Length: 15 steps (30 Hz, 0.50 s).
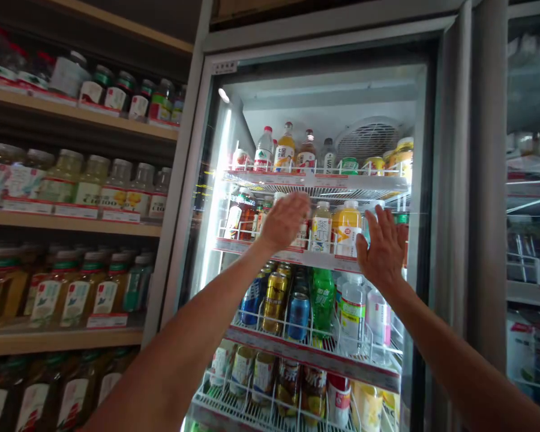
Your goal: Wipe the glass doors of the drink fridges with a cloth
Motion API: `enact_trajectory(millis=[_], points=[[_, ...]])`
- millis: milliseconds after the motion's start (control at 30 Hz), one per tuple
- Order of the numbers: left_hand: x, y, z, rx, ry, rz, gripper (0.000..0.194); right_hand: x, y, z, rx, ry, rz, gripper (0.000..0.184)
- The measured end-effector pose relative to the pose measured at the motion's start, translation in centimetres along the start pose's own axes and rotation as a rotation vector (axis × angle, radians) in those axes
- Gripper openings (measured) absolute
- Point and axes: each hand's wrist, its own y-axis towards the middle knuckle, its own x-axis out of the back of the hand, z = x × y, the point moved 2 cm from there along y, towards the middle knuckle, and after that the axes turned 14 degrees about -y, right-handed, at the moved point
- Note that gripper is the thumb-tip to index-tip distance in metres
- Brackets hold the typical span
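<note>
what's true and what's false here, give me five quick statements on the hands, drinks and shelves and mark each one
1. Both hands are gripping cans. False: the left hand and right hand are open, with nothing visible in them.
2. In the picture, an orange bottle shows between the hands. True.
3. A blue can stands between a gold can and a green bottle. True.
4. Wooden shelves stand right of the fridge. False: the wooden shelves are on its left.

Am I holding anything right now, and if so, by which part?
Nothing appears held: your left hand and right hand are both open, before the fridge shelves.
</note>
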Motion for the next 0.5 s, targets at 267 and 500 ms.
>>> enact_trajectory(millis=[267,500], points=[[1.1,-2.3,1.5,-0.002,-0.048,0.014,0.041,0.1,-0.5,0.7,0.038,-0.036,0.029,0.052],[3.6,-4.6,7.0,0.477,0.036,-0.399,0.044,0.0,-0.4,0.8,0.038,-0.084,0.023,0.049]])
